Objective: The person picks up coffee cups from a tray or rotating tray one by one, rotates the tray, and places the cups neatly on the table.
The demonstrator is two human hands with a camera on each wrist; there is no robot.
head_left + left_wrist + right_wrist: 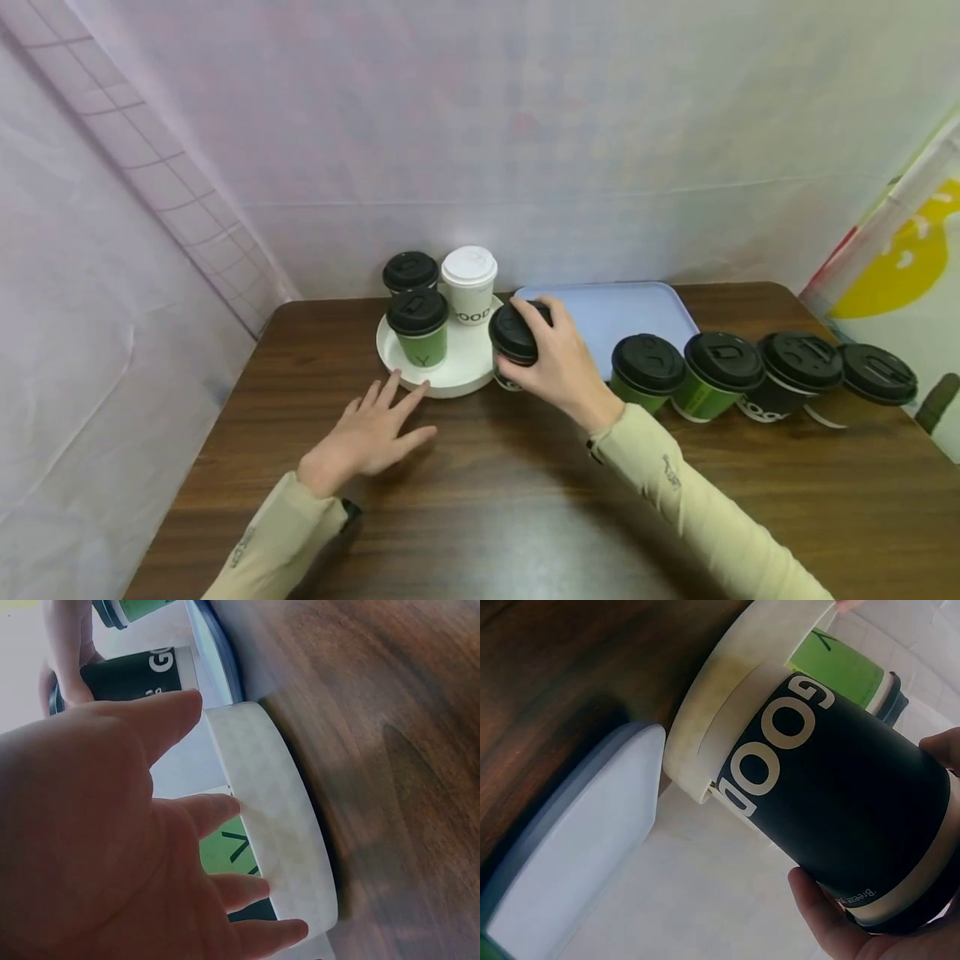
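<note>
My right hand (553, 357) grips a black paper coffee cup (840, 795) with "GOOD" lettering round its black lid. That cup is beside the right rim of a round white tray (457, 383), overlapping it in the right wrist view. On the tray stand a green cup (423, 342) with a black lid, a white cup (471, 292) with a white lid, and another black-lidded cup (410, 271) behind. My left hand (367, 437) has its fingers spread, fingertips at the tray's near rim, as the left wrist view shows.
A pale blue rectangular tray (622, 312) lies right of the round one. In front of it and further right, a row of black-lidded cups includes a green cup (701, 398) and a black cup (772, 404). A fabric sheet (525, 150) hangs behind the wooden table (480, 517).
</note>
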